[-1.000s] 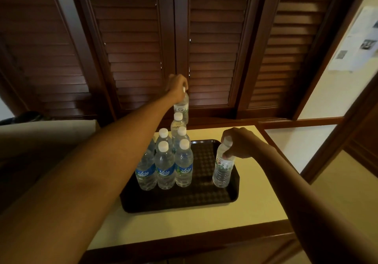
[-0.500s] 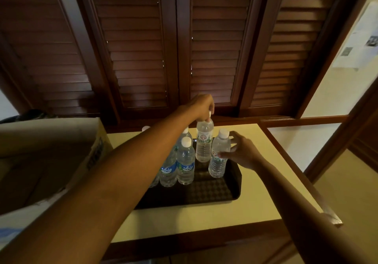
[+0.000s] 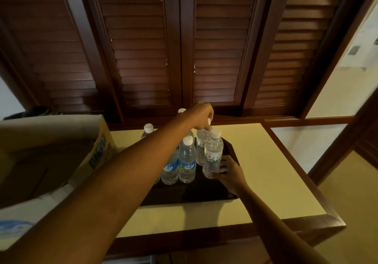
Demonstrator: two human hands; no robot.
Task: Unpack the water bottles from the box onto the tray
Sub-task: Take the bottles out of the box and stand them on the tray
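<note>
A dark tray (image 3: 206, 195) lies on the cream table top and bears several clear water bottles with white caps. Two blue-labelled bottles (image 3: 187, 162) stand at its front left. My left hand (image 3: 203, 116) reaches over them and pinches the cap of a white-labelled bottle (image 3: 200, 147) standing at the tray's back. In front of that one stands another white-labelled bottle (image 3: 213, 155); my right hand (image 3: 229, 171) holds its lower part, thumb in front and fingers on its right side. The open cardboard box (image 3: 61, 141) stands to the left; its inside is dark.
The cream table (image 3: 270, 173) has a dark wooden rim and drops off at the right and front. Dark louvred wooden doors (image 3: 184, 48) close the back. Two more bottle caps (image 3: 148, 128) show behind my left forearm.
The left hand has brought its bottle right and down onto the tray behind the right hand's bottle. The right hand has slid from that bottle's neck down to its base.
</note>
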